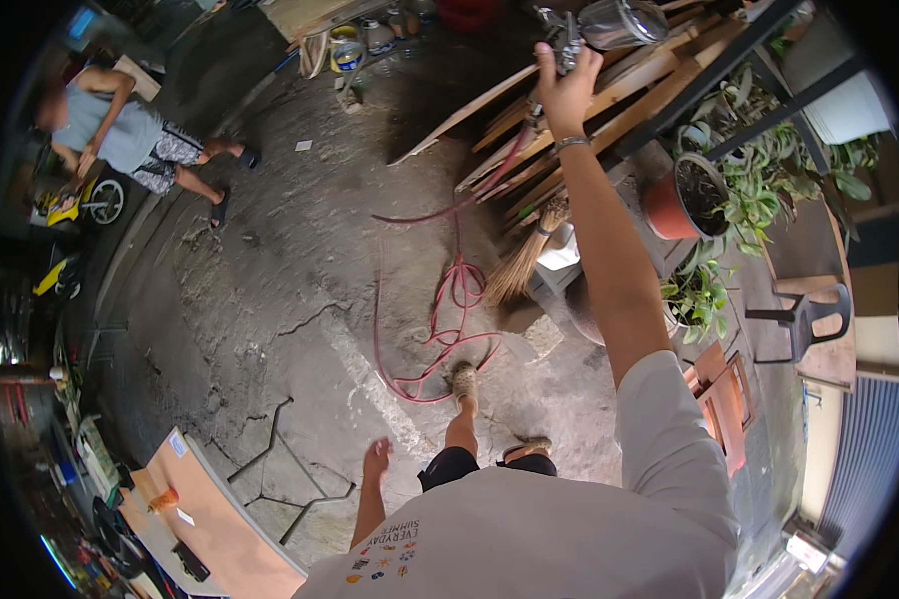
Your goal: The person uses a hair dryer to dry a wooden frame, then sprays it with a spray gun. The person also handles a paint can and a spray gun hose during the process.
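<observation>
the spray gun [581,30], a metal tool with a shiny cup on top, sits high up in the right hand [566,92], whose fingers are wrapped around its grip, arm stretched up and out. a red hose [456,290] drops from just under those fingers, runs past the wrist with its bracelet [570,143] and falls into loose loops on the cracked concrete floor [280,299] well below. right behind the gripping fingers lies a stack of wooden planks [609,105], slanting away to either side. below the forearm, a straw broom [524,262] leans with its bristles near the hose loops. to the outer side of the fingers stand a red plant pot [674,200] and leafy green plants [759,185], with a dark plastic chair [809,319] farther out.

the left hand [377,459] hangs low beside the hip, fingers loose and spread, holding nothing, well apart from the gun. a tan board [220,519] lies beyond it. far off to the left, another person [130,135] bends over.
</observation>
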The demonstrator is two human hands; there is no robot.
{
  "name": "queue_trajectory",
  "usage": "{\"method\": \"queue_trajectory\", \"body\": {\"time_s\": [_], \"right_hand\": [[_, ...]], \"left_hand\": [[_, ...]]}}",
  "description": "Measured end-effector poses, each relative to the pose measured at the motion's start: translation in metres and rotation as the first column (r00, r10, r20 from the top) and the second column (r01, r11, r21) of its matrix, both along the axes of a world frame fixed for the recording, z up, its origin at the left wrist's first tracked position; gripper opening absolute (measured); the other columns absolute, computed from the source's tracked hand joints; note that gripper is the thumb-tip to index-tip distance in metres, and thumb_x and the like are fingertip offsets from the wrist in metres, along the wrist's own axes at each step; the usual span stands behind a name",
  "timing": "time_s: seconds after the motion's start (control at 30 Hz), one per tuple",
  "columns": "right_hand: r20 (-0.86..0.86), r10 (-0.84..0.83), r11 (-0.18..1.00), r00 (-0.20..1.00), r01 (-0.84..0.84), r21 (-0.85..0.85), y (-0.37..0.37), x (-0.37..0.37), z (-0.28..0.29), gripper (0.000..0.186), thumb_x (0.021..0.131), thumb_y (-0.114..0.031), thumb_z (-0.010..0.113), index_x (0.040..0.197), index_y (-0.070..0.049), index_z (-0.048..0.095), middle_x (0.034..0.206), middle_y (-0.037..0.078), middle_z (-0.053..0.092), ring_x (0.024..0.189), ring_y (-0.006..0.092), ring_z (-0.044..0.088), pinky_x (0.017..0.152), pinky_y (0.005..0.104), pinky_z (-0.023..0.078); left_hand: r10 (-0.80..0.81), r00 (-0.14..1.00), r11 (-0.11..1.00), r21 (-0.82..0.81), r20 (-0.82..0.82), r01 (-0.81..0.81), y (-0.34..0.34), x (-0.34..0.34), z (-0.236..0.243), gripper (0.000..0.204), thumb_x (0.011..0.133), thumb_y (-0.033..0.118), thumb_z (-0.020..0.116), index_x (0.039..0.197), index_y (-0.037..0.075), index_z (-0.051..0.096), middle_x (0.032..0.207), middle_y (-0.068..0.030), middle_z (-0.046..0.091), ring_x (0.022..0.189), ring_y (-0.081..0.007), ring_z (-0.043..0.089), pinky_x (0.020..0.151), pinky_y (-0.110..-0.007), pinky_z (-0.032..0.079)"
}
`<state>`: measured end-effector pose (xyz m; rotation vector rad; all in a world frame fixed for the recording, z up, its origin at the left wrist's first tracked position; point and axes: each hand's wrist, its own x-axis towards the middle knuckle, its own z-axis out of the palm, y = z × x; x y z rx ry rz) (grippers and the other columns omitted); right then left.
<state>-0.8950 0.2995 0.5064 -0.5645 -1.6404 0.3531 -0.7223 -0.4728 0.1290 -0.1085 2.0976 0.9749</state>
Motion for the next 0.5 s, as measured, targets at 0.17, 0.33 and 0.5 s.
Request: {"method": "queue_trajectory", "body": {"time_s": [0.17,0.33,0.5], "right_hand": [[0.07,0.032,0.999,0.997,-0.031,-0.011,0.009,0.018,-0.018,0.07,0.079,-0.041,0.08,0.124,0.001,0.048,0.109,0.02,0.051,0.093,0.0369,0.058,0.081,0.0431,0.05],[-0.025,0.22,0.949,0.975,-0.22,-0.225,-0.007,0.046,-0.011,0.059,0.079,-0.032,0.082,0.117,0.0,0.05,0.098,0.016,0.06,0.081,0.0319,0.063,0.07,0.042,0.052],[0.286,0.17,0.982,0.943,-0.138,-0.128,-0.105,0.159,-0.017,0.036,0.087,-0.027,0.068,0.111,-0.002,0.056,0.104,0.018,0.062,0.088,0.032,0.063,0.076,0.0434,0.052]], "left_hand": [[0.051,0.999,0.976,0.211,0.017,-0.054,0.111,-0.077,0.083,0.046,0.1,0.042,0.054,0.129,0.007,0.057,0.116,-0.0084,0.067,0.106,-0.0205,0.064,0.084,-0.031,0.048],[-0.063,0.997,0.979,0.199,0.045,0.053,0.145,-0.079,0.077,0.042,0.1,0.035,0.055,0.128,0.003,0.057,0.117,-0.0124,0.065,0.107,-0.0238,0.064,0.09,-0.034,0.049],[-0.242,0.94,0.969,0.014,0.24,0.246,0.154,-0.022,0.049,0.047,0.099,0.039,0.055,0.13,0.004,0.054,0.12,-0.0138,0.065,0.105,-0.0263,0.065,0.084,-0.035,0.051]]}}
